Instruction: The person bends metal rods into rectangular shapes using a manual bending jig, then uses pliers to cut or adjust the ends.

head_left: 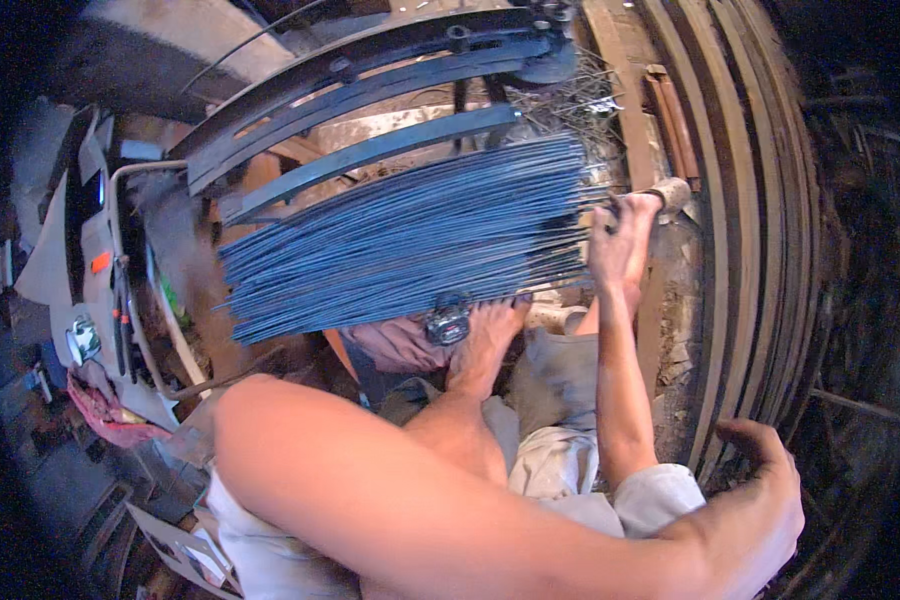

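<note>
A broad bundle of thin blue rods (400, 240) lies in front of me, with dark tips at its right end. My right hand (612, 240) is at those tips, arm stretched forward, fingers bent together; what they pinch is too small to make out. Across the near side, close up, runs my left forearm. My left hand (760, 495) is at the lower right, away from the rods, its fingers curved apart and nothing visible in them. Against the bundle's near edge rests what looks like my bare foot (492, 325). Beside it is a dark, watch-like thing (448, 320).
Dark metal bars (370, 85) and a blue-grey bar (370, 165) stand beyond the rods. Long brown beams (740, 220) line the right side. On the left are a bent metal tube frame (120, 230), pliers-like handles (122, 320) and a pink bag (110, 410). Scraps (590, 90) litter the far ground.
</note>
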Demonstrator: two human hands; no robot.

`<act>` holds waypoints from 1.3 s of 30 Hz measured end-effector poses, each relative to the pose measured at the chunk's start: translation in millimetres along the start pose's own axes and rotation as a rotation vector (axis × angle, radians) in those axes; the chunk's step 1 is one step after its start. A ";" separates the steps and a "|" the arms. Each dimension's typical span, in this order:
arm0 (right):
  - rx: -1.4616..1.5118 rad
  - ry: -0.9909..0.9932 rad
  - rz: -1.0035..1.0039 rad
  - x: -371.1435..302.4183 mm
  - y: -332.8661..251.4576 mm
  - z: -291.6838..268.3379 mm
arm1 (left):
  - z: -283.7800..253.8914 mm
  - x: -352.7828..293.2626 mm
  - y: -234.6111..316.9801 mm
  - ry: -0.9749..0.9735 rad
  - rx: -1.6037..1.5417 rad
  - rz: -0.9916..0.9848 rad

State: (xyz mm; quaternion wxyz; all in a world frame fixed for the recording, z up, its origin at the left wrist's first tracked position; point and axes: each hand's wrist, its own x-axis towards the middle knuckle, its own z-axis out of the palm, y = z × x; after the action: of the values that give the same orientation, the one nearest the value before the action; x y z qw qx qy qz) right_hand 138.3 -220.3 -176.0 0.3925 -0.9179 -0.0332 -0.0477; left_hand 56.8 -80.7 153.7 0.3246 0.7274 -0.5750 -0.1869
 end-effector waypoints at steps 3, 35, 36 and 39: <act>-0.147 0.141 -0.146 -10.6 12.0 3.0 | 2.8 9.7 -6.8 -0.008 -0.043 0.005; -0.188 -0.433 -0.316 -151.2 -89.0 61.1 | 264.6 -233.5 -131.9 0.566 0.297 -1.145; -0.167 -0.427 -0.333 -152.9 -94.5 66.0 | 266.7 -243.1 -129.1 0.571 0.304 -1.166; -0.208 -0.371 -0.267 -157.6 -72.3 55.4 | 272.7 -221.0 -148.7 0.545 0.267 -1.074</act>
State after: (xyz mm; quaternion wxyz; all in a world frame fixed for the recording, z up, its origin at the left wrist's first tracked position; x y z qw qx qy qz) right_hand -21.9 -134.0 -180.2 0.2734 -0.9339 -0.2206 0.0672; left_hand -72.1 79.9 -167.1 0.2264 0.9713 -0.0434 -0.0581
